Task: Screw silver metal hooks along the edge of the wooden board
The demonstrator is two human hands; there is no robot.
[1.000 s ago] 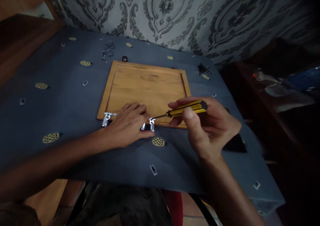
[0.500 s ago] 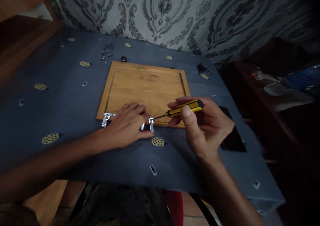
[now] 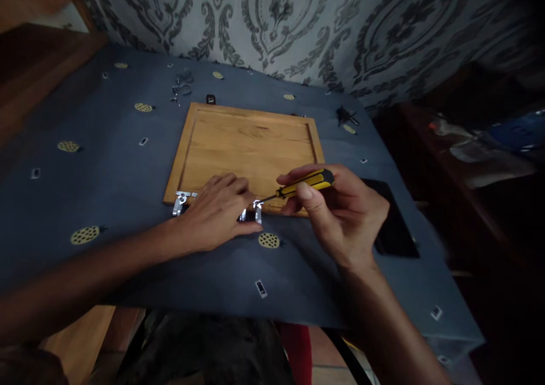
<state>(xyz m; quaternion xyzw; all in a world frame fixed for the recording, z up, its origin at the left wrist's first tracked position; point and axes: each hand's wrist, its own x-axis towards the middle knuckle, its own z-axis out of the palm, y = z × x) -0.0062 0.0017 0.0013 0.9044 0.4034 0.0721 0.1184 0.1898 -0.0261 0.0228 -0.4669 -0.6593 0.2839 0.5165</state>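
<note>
1. We are working over a dark blue cloth [image 3: 106, 163]. It is matte and smooth, and it is showing small yellow pineapple prints and tiny white labels.
2. A flat, rectangular wooden panel [image 3: 251, 146] is lying in the middle of the cloth. It is honey-coloured with visible grain, and a raised border is framing its recessed field.
3. Two shiny metal pieces are catching the light along the panel's near edge. A corner bracket [image 3: 181, 202] is sitting at the left end, and a metal fitting [image 3: 258, 210] is sitting near the middle.
4. Our left hand [image 3: 217, 212] is lying palm down with the fingers loosely together. It is pressing on the near edge between the two metal pieces and closing around nothing we can see.
5. Our right hand [image 3: 340, 214] is grasping the screwdriver [image 3: 302, 183], with thumb and fingers wrapping round its handle.
6. The screwdriver is showing a rounded yellow handle with black stripes and a thin dark shaft. It is lying almost level and pointing left, and its tip is meeting the metal fitting at the panel's near edge.
7. A flat dark rectangle [image 3: 394, 220] is lying on the cloth just beside our right hand.
8. Loose metal hardware [image 3: 182, 87] is lying beyond the panel's far left corner, and small black parts [image 3: 346, 115] are lying near its far right corner.
9. Grey damask wallpaper [image 3: 276, 21] is rising behind the table.
</note>
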